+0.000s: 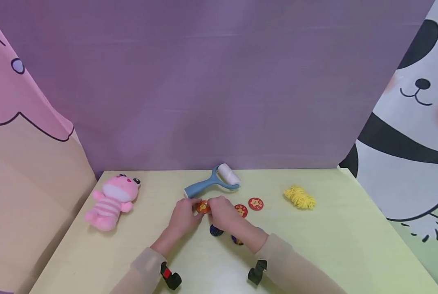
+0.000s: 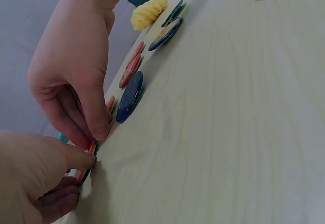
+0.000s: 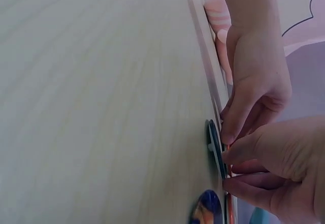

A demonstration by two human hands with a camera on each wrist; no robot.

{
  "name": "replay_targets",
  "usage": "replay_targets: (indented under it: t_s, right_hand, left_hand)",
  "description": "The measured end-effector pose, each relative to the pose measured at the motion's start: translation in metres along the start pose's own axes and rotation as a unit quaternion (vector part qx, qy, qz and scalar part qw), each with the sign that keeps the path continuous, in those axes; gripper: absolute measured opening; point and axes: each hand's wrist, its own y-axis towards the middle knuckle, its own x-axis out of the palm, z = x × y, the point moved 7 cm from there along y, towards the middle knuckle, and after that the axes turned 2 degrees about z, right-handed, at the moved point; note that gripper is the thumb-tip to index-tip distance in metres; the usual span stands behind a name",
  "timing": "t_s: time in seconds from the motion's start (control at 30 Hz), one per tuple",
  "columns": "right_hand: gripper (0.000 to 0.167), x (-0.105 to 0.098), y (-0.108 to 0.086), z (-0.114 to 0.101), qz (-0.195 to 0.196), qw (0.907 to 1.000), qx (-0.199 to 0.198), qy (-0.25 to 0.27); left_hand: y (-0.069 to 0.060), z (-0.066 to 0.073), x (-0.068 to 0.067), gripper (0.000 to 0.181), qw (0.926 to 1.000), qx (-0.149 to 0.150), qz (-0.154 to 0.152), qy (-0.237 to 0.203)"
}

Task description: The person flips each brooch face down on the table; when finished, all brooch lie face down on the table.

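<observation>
Near the middle of the table, my left hand (image 1: pixel 184 216) pinches the left edge of a round red disc (image 1: pixel 203 206) with a gold star. My right hand (image 1: pixel 224 214) pinches the same disc from its right side. In the left wrist view, the fingertips of both hands meet at the thin disc (image 2: pixel 84 173), held close to the tabletop. Two more red discs (image 1: pixel 241 210) (image 1: pixel 255 203) lie right of my right hand. Below it are a dark blue disc (image 1: pixel 216 230) and a blue-and-orange disc (image 1: pixel 237 240); my right forearm partly covers the latter.
A blue-handled roller (image 1: pixel 204 185) with a white head lies just behind the hands. To the left lies a pink striped plush toy (image 1: pixel 110 202). A yellow yarn bundle (image 1: pixel 300 197) is at the right. The purple backdrop (image 1: pixel 219 90) rises behind the table (image 1: pixel 333 253).
</observation>
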Motion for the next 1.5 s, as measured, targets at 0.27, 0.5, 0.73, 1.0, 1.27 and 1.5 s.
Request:
replay_targets:
  t_s: [0.27,0.5,0.73,1.0,1.27,1.5]
  right_hand:
    - [0.01,-0.007,-0.002,0.006,0.023,0.9966,-0.006,0.079]
    - [0.01,-0.029,-0.005,0.013,0.056,0.9909,-0.011,0.122]
    - [0.008,-0.058,-0.009,0.021,0.102,0.9772,-0.009,0.186]
    - [0.01,-0.064,-0.012,0.022,0.093,0.9718,-0.002,0.217]
    - [0.013,-0.062,-0.012,0.023,0.084,0.9583,0.025,0.272]
    - [0.011,-0.056,-0.012,0.026,0.071,0.9484,0.037,0.307]
  left_hand:
    - [-0.003,-0.01,-0.01,0.041,0.9922,-0.037,-0.016,-0.117]
    - [-0.006,-0.005,-0.029,0.023,0.9795,-0.062,0.027,-0.189]
    - [-0.003,0.018,-0.043,0.018,0.969,-0.04,0.061,-0.236]
    - [-0.003,0.03,-0.049,0.013,0.949,-0.041,0.074,-0.304]
    - [-0.004,0.029,-0.05,0.01,0.9347,-0.05,0.077,-0.343]
    - [-0.01,0.025,-0.047,0.029,0.9549,-0.06,0.029,-0.289]
